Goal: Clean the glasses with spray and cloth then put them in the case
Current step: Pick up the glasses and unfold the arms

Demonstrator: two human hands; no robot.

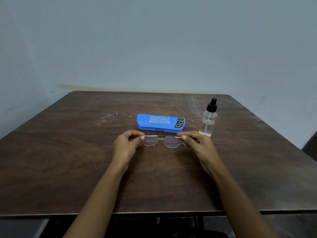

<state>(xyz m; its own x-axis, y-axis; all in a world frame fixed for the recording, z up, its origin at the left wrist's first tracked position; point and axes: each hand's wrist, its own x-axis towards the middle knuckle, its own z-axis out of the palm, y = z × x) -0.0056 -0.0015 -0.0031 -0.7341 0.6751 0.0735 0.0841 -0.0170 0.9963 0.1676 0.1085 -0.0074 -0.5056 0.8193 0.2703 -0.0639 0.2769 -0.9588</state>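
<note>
Both forearms (103,194) are bare and slender, showing from the near edge of the table (68,152) onward. The left hand (126,146) and right hand (200,148) are bare too, thumbnails short and rounded.

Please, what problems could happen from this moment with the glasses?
The spray bottle stands upright just beyond the right hand; lifting that hand carelessly could tip it.
The left hand and right hand pinch the thin glasses at their ends; uneven pull might bend the frame.
No cloth is in view and the case is closed, so later steps may stall.
</note>
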